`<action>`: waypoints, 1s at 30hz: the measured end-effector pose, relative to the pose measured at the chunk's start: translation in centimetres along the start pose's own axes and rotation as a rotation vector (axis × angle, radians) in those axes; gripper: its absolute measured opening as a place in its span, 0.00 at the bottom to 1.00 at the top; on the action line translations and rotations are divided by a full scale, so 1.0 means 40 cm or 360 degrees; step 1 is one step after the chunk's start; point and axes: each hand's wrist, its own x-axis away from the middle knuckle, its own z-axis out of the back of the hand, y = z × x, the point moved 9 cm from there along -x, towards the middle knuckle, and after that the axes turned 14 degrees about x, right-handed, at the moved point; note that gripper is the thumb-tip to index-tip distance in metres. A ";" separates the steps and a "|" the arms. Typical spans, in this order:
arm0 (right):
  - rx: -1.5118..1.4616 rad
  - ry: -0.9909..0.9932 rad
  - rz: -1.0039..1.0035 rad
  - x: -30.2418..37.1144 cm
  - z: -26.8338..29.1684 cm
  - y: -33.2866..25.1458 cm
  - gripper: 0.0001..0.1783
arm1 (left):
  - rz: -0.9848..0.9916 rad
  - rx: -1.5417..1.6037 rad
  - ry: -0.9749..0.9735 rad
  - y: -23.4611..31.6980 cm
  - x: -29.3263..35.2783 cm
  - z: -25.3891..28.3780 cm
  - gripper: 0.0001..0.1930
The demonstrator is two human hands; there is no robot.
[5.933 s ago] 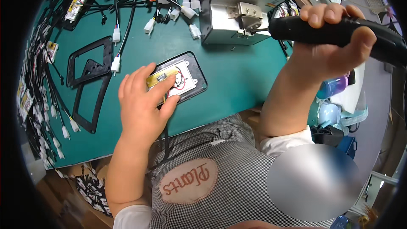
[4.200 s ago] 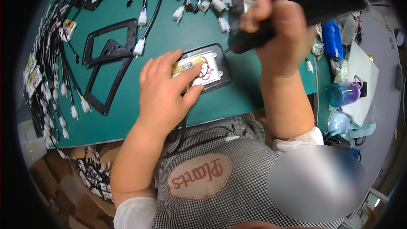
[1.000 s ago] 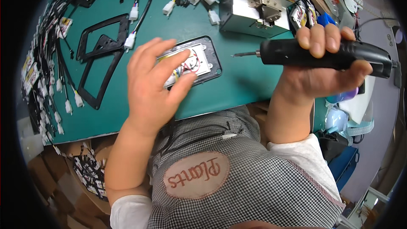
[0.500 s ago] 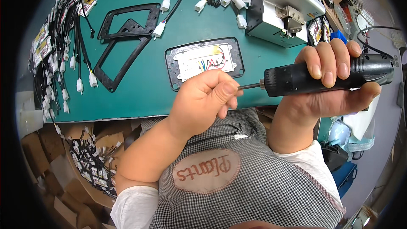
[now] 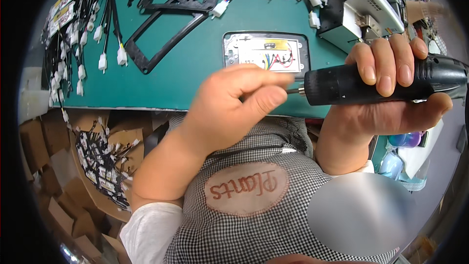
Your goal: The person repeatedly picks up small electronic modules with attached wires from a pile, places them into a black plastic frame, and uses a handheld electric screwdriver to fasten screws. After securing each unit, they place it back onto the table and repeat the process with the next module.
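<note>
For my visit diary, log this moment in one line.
right hand: grips black power screwdriver | left hand: at its bit | open black case: on green table

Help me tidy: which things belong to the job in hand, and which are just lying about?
Likely the job: screwdriver in the right hand; wired board in a black case.

Seemingly lying about: two black frames; white-plugged cables; purple bottle; cardboard boxes.
</note>
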 end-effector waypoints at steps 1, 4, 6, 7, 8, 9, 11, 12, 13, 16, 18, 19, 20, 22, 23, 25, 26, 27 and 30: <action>0.0045 -0.0020 0.0002 -0.003 -0.009 0.005 0.33 | -0.0018 -0.0072 0.0155 0.002 0.002 0.038 0.15; 0.0214 -0.0085 0.0060 -0.008 -0.024 0.017 0.35 | -0.0077 -0.0490 0.0419 0.007 0.016 0.139 0.17; 0.0260 -0.0229 0.0102 -0.017 -0.039 0.035 0.35 | -0.0127 -0.1037 0.0333 0.006 0.017 0.169 0.19; 0.0290 -0.0324 0.0122 -0.020 -0.049 0.050 0.36 | -0.0155 -0.1131 0.0285 0.001 0.010 0.162 0.20; 0.0325 -0.0409 0.0134 -0.019 -0.061 0.068 0.36 | -0.0183 -0.1224 0.0235 -0.007 0.003 0.149 0.21; 0.0334 -0.0438 0.0159 -0.019 -0.064 0.087 0.35 | -0.0212 -0.1318 0.0185 -0.017 -0.002 0.135 0.22; 0.0356 -0.0432 0.0181 -0.012 -0.068 0.128 0.35 | -0.0223 -0.1372 0.0162 -0.041 -0.007 0.128 0.22; 0.0386 -0.0397 0.0174 -0.008 -0.073 0.138 0.35 | -0.0219 -0.1375 0.0163 -0.044 -0.011 0.130 0.22; 0.0431 -0.0350 0.0164 -0.005 -0.070 0.149 0.34 | -0.0212 -0.1373 0.0158 -0.048 -0.012 0.129 0.21; 0.0539 -0.0233 0.0131 -0.003 -0.060 0.177 0.32 | -0.0211 -0.1362 0.0185 -0.049 -0.012 0.130 0.21; 0.0528 -0.0100 0.0087 -0.006 -0.056 0.191 0.31 | -0.0219 -0.1341 0.0200 -0.050 -0.010 0.132 0.21; 0.0506 -0.0017 0.0057 -0.007 -0.053 0.199 0.32 | -0.0222 -0.1330 0.0205 -0.052 -0.009 0.132 0.21; 0.0480 -0.0003 0.0068 -0.011 -0.058 0.202 0.31 | -0.0221 -0.1330 0.0199 -0.053 -0.010 0.132 0.21; 0.0753 -0.0115 -0.0003 -0.012 -0.079 0.204 0.31 | -0.0222 -0.1337 0.0188 -0.052 -0.013 0.130 0.22; 0.0887 -0.0172 -0.0035 -0.013 -0.088 0.208 0.31 | -0.0217 -0.1325 0.0200 -0.052 -0.012 0.132 0.22; 0.0880 -0.0242 -0.0004 -0.020 -0.103 0.217 0.31 | -0.0213 -0.1303 0.0221 -0.055 -0.010 0.133 0.22; 0.0964 -0.0318 0.0019 -0.022 -0.103 0.221 0.32 | -0.0240 -0.1293 0.0231 -0.053 -0.008 0.136 0.22; 0.0961 -0.0337 0.0007 -0.024 -0.107 0.223 0.32 | -0.0214 -0.1248 0.0212 -0.066 -0.012 0.138 0.22; 0.0947 -0.0371 -0.0002 -0.030 -0.116 0.232 0.33 | -0.0180 -0.1197 0.0204 -0.086 -0.023 0.142 0.21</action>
